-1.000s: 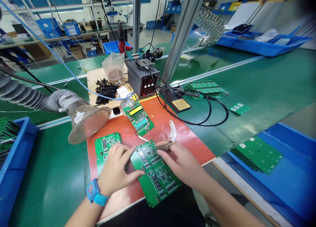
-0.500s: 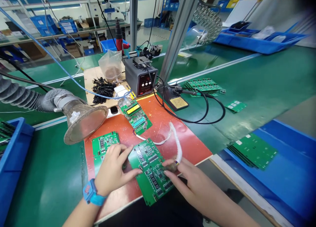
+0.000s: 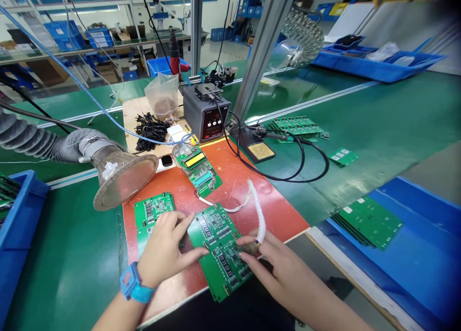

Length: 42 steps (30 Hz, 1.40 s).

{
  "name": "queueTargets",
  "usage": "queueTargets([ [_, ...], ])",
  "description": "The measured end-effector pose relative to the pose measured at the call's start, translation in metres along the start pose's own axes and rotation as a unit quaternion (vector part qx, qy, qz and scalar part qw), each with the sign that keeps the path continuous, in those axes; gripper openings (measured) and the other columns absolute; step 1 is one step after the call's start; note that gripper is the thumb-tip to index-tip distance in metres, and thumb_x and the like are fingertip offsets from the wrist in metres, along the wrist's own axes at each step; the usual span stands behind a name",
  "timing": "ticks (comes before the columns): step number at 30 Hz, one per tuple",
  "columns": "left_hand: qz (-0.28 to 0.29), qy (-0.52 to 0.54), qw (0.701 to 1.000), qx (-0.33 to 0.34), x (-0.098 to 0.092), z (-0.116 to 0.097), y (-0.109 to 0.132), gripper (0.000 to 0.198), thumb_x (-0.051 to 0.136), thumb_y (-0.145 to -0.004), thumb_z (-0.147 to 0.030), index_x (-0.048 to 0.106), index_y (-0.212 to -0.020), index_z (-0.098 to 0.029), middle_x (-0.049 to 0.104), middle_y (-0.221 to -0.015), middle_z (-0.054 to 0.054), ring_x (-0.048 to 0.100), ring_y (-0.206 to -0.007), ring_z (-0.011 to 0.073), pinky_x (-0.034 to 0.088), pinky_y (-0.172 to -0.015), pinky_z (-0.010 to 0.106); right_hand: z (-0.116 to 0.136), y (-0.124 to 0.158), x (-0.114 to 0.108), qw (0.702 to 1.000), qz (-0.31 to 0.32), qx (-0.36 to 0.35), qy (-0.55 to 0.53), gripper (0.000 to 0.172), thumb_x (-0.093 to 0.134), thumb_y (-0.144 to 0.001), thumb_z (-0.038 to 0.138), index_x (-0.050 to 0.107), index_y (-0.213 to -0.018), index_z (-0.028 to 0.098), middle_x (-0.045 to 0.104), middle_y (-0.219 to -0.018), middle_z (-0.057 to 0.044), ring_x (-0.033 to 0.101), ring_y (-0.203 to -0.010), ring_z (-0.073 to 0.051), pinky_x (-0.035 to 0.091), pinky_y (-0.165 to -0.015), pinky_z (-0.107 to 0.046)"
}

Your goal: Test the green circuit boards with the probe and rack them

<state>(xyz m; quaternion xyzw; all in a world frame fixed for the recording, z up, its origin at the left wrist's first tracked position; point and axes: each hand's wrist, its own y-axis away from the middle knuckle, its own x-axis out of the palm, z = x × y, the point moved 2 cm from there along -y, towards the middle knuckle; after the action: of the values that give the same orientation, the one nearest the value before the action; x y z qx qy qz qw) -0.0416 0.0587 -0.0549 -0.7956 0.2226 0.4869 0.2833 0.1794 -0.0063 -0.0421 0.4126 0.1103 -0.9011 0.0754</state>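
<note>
circuit board (image 3: pixel 225 239), at six o'clock, seems light, stiff, fragile: best held by edges. left hand (image 3: pixel 163 244) has its grip clamped on the nine-o'clock edge; right hand (image 3: pixel 279 263) pinches a plug (image 3: pixel 248 247) at three o'clock.

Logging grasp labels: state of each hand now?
Left hand: holding the green circuit board at its left edge.
Right hand: closed on the brown end of the white cable.

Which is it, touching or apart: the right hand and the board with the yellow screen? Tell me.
Apart. The head view plainly shows red mat between the right hand and the board with the yellow screen.
</note>
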Motion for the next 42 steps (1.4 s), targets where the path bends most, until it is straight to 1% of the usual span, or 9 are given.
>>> queueTargets([
  [3,-0.001,-0.001,1.0,0.002,0.0,0.0003,-0.0001,0.065,0.058,-0.076,-0.052,0.042,-0.127,-0.016,0.049,-0.102,0.012,0.047,-0.092,0.0249,0.041,-0.079,0.041,-0.0002,-0.0001,0.0016,1.0,-0.014,-0.011,-0.002,0.015,0.045,-0.087,0.02,0.057,-0.095,0.017,0.062,-0.089,-0.008,0.062,-0.084,-0.018,0.053,-0.074,-0.032],
  [6,-0.001,-0.002,1.0,0.002,-0.0002,0.0004,-0.0003,0.065,0.058,-0.076,-0.053,0.041,-0.127,-0.016,0.049,-0.102,0.012,0.047,-0.091,0.0246,0.041,-0.078,0.041,-0.0012,0.0007,0.0027,1.0,-0.013,-0.009,-0.009,0.014,0.045,-0.087,0.02,0.057,-0.094,0.017,0.062,-0.089,-0.008,0.062,-0.085,-0.017,0.053,-0.075,-0.03],
  [13,-0.001,0.001,1.0,-0.002,0.0002,0.0009,-0.0006,0.065,0.059,-0.075,-0.053,0.042,-0.127,-0.017,0.05,-0.101,0.011,0.047,-0.092,0.0244,0.041,-0.079,0.041,-0.0026,0.0021,0.0015,0.999,0.013,0.03,-0.024,0.016,0.045,-0.087,0.023,0.057,-0.097,0.019,0.062,-0.092,-0.007,0.062,-0.088,-0.017,0.053,-0.077,-0.03],
  [19,-0.002,-0.001,1.0,-0.006,-0.0003,0.0006,-0.0005,0.065,0.059,-0.075,-0.054,0.044,-0.127,-0.018,0.051,-0.101,0.011,0.047,-0.091,0.0242,0.041,-0.078,0.041,-0.0036,0.0031,0.0025,0.999,0.016,0.041,-0.024,0.017,0.044,-0.088,0.025,0.057,-0.097,0.019,0.061,-0.094,-0.007,0.061,-0.09,-0.018,0.052,-0.078,-0.032],
  [24,-0.004,-0.002,1.0,-0.01,-0.0011,0.0005,-0.0017,0.065,0.059,-0.074,-0.055,0.046,-0.125,-0.017,0.052,-0.1,0.011,0.048,-0.09,0.0243,0.041,-0.078,0.041,-0.0035,0.0038,0.0033,0.999,0.015,0.037,-0.025,0.017,0.044,-0.088,0.025,0.057,-0.096,0.019,0.061,-0.095,-0.008,0.061,-0.09,-0.018,0.052,-0.078,-0.033],
  [30,-0.011,0.0,1.0,-0.012,-0.0027,-0.0007,-0.0021,0.064,0.058,-0.074,-0.056,0.046,-0.126,-0.021,0.053,-0.099,0.01,0.049,-0.088,0.0239,0.042,-0.077,0.041,-0.0021,0.003,0.0015,0.999,0.01,0.033,-0.027,0.016,0.045,-0.087,0.025,0.058,-0.096,0.019,0.062,-0.093,-0.008,0.062,-0.089,-0.019,0.052,-0.077,-0.033],
  [35,-0.012,0.0,1.0,-0.01,-0.0028,-0.0007,-0.0014,0.064,0.059,-0.074,-0.055,0.046,-0.125,-0.019,0.053,-0.098,0.01,0.049,-0.088,0.0239,0.042,-0.076,0.041,-0.0012,0.0007,0.001,0.999,0.003,0.032,-0.027,0.016,0.046,-0.086,0.024,0.059,-0.095,0.019,0.063,-0.092,-0.008,0.063,-0.088,-0.019,0.053,-0.076,-0.033],
  [42,-0.009,-0.002,1.0,-0.017,-0.003,-0.0004,-0.0013,0.065,0.06,-0.073,-0.055,0.048,-0.125,-0.018,0.053,-0.097,0.01,0.049,-0.088,0.0244,0.041,-0.076,0.04,-0.002,0.0021,0.0011,0.999,0.009,0.034,-0.018,0.017,0.045,-0.087,0.024,0.059,-0.096,0.019,0.063,-0.092,-0.007,0.062,-0.088,-0.019,0.053,-0.076,-0.033],
])
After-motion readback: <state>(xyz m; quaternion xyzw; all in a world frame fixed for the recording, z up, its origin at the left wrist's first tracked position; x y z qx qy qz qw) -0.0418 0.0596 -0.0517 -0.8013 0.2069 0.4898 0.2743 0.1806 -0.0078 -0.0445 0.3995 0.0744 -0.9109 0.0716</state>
